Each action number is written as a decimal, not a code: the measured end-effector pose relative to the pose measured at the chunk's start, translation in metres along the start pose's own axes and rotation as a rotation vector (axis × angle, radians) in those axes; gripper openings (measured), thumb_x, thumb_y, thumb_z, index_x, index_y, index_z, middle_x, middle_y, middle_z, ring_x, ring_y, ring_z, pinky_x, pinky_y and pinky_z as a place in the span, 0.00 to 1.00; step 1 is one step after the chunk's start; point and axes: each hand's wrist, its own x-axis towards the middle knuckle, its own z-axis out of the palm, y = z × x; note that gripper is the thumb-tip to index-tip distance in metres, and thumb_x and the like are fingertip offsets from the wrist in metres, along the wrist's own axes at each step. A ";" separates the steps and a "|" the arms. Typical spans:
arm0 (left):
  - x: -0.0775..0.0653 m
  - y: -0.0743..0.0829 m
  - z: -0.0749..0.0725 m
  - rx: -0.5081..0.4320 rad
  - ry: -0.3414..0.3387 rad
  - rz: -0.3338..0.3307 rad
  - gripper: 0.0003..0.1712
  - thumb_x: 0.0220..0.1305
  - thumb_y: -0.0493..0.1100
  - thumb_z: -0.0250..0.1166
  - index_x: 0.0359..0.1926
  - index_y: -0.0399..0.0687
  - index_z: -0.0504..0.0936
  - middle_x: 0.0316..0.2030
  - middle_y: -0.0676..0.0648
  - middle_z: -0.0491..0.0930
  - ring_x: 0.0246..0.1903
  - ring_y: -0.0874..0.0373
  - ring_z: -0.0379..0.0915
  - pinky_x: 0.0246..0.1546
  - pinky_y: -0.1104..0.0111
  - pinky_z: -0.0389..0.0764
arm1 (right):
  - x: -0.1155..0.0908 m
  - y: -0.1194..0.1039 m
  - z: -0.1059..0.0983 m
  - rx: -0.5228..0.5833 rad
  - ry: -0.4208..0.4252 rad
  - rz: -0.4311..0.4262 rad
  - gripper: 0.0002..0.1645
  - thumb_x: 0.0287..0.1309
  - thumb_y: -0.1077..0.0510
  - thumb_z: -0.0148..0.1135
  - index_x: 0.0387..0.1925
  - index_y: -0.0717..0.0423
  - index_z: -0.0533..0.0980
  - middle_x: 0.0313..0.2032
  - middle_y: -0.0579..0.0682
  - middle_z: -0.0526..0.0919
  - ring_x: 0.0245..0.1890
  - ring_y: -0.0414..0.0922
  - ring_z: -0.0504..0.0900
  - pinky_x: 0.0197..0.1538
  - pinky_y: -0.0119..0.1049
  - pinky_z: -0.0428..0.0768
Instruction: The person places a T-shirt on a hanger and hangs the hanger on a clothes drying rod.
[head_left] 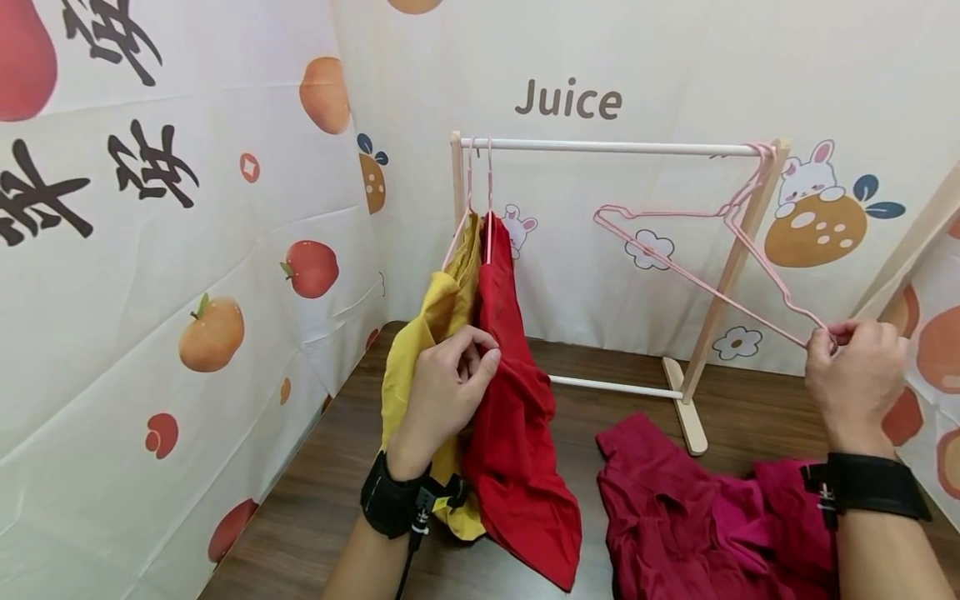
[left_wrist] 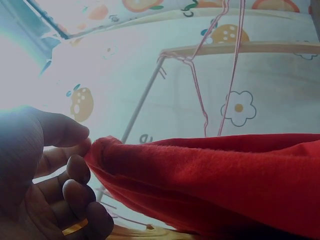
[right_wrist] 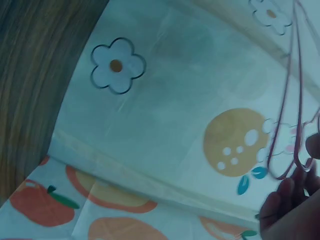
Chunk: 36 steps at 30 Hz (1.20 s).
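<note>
My left hand [head_left: 450, 383] pinches the edge of a red garment [head_left: 517, 467] near its top; the left wrist view shows the cloth between thumb and forefinger, the other fingers loosely bent. That garment hangs on a pink hanger from the rack's left end, beside a yellow garment [head_left: 420, 350] on another pink hanger. At the right, my right hand [head_left: 858, 379] holds the lower end of the bare pink hangers [head_left: 723, 296], which hook over the bar's right end. Two hanger ends show beside the fingers in the right wrist view.
A clothes rack with a white bar [head_left: 615, 147] and wooden posts stands on the dark wood table [head_left: 300, 508]. Crumpled magenta clothing [head_left: 675, 517] lies at the front right, near the rack's foot [head_left: 690, 425]. Printed cloth [head_left: 570, 50] surrounds the table at back and sides.
</note>
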 end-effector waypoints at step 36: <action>-0.012 0.039 0.031 -0.178 -0.079 0.179 0.04 0.68 0.46 0.58 0.37 0.54 0.78 0.18 0.58 0.68 0.18 0.71 0.61 0.19 0.80 0.66 | -0.018 -0.088 -0.065 1.077 0.038 0.349 0.23 0.63 0.53 0.61 0.20 0.68 0.72 0.17 0.51 0.72 0.09 0.40 0.72 0.16 0.22 0.72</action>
